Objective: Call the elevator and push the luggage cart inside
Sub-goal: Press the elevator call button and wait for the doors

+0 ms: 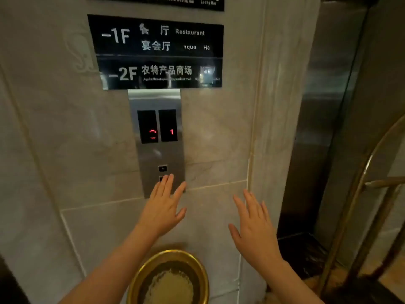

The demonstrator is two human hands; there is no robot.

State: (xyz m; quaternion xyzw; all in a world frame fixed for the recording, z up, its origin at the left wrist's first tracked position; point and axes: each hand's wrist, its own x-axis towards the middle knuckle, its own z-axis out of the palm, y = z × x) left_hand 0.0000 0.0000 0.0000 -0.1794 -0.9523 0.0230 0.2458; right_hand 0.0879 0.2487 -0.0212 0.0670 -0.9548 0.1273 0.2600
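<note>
Up against the steel call panel [161, 150], the left hand [163, 210] lies flat with fingers spread, its fingertips [167, 178] covering the lower call button, while the right hand [254, 229] hovers splayed and empty right of the panel, and the brass luggage cart [359, 194] stands further right, by the elevator doorway [317, 128].

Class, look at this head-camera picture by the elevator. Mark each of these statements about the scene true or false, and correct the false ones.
1. The left hand has its fingertips at the lower call button on the steel panel. True.
2. The right hand grips the luggage cart. False: it is open, in front of the wall, apart from the cart.
3. The two displays show red figures. True.
4. The up-arrow button is covered by a finger. False: it is uncovered, above the fingers.
5. A gold-rimmed bin stands below the panel. True.
</note>
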